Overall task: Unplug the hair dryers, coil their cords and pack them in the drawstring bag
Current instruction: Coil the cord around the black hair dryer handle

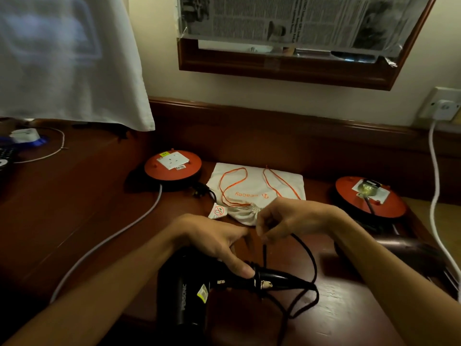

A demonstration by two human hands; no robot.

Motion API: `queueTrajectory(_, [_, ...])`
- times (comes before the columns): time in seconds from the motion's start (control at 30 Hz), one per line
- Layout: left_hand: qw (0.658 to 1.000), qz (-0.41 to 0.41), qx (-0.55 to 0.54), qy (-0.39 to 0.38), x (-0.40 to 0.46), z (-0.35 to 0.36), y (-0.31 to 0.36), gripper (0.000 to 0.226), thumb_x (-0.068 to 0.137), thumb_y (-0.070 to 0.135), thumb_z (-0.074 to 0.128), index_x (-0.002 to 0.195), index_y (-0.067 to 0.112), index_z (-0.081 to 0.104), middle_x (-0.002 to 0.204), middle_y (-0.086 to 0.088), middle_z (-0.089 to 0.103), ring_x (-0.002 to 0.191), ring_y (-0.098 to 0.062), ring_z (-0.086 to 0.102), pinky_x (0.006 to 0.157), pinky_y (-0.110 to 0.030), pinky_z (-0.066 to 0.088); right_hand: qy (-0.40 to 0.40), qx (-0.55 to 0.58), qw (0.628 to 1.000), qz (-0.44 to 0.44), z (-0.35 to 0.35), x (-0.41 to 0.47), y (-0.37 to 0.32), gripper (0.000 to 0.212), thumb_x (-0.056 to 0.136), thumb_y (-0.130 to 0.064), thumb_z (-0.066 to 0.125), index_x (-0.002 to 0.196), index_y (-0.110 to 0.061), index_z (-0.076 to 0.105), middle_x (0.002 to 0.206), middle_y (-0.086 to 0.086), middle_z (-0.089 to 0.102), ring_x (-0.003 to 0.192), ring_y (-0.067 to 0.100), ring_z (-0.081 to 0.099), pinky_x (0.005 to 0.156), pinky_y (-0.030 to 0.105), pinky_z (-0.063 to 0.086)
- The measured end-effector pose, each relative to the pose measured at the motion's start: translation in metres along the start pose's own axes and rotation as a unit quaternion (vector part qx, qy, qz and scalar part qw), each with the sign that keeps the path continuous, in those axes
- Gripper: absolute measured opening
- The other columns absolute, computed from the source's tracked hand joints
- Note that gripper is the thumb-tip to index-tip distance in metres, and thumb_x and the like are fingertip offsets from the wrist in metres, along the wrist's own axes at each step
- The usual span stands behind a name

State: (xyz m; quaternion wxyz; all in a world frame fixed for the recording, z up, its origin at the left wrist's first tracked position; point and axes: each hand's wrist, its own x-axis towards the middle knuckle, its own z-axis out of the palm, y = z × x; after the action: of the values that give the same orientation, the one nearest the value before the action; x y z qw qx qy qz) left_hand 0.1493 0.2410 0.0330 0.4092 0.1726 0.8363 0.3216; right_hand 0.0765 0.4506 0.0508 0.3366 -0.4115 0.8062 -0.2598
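Observation:
A black hair dryer (183, 290) lies on the wooden desk (99, 196) near the front edge, handle pointing right. My left hand (217, 242) holds its handle, fingers curled over it. My right hand (282, 219) pinches the dryer's black cord (308, 255), which loops down round the handle end. A cream drawstring bag (257, 191) with orange strings lies flat behind my hands. A black plug (200, 192) lies on the desk beside the left orange socket disc (172, 165). A second dark hair dryer (399, 248) lies at the right, its plug in the right orange socket disc (370, 196).
A white cable (112, 239) runs from the left disc toward the front left. Another white cable (435, 196) hangs from a wall socket (444, 106) at the right. White cloth (72, 58) hangs at the upper left. A wood-framed mirror (287, 68) covered with newspaper is on the wall.

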Motion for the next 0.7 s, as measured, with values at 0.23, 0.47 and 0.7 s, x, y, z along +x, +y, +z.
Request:
queueTrajectory(0.23, [0.993, 0.052, 0.081, 0.073, 0.008, -0.011, -0.019, 0.035, 0.095, 0.041, 0.071, 0.129, 0.037, 0.067, 0.133, 0.012, 0.064, 0.124, -0.007, 0.058, 0.11, -0.037, 0.046, 0.133, -0.057, 0.987, -0.064, 0.022, 0.003, -0.048, 0.01, 0.09, -0.003, 0.07, 0.098, -0.01, 0.072, 0.087, 0.001, 0.075, 0.08, 0.011, 0.073, 0.078, 0.035, 0.062])
queueTrajectory(0.47, [0.98, 0.073, -0.011, 0.186, -0.016, -0.036, -0.04, 0.036, 0.094, 0.035, 0.072, 0.129, 0.029, 0.071, 0.129, 0.019, 0.067, 0.113, 0.007, 0.063, 0.099, -0.02, 0.046, 0.179, 0.082, 0.98, 0.0, 0.063, -0.029, -0.05, 0.006, 0.1, -0.008, 0.059, 0.105, -0.011, 0.06, 0.087, 0.007, 0.077, 0.072, 0.031, 0.072, 0.061, 0.038, 0.058])
queueTrajectory(0.7, [0.965, 0.11, -0.11, 0.21, -0.037, -0.04, -0.045, 0.045, 0.092, 0.022, 0.069, 0.136, 0.016, 0.065, 0.118, 0.006, 0.076, 0.106, -0.017, 0.073, 0.09, -0.027, 0.057, 0.186, 0.072, 0.98, 0.016, 0.106, -0.034, -0.018, 0.044, 0.101, -0.051, 0.046, 0.098, -0.011, 0.065, 0.077, 0.009, 0.076, 0.067, 0.025, 0.073, 0.067, 0.038, 0.058])
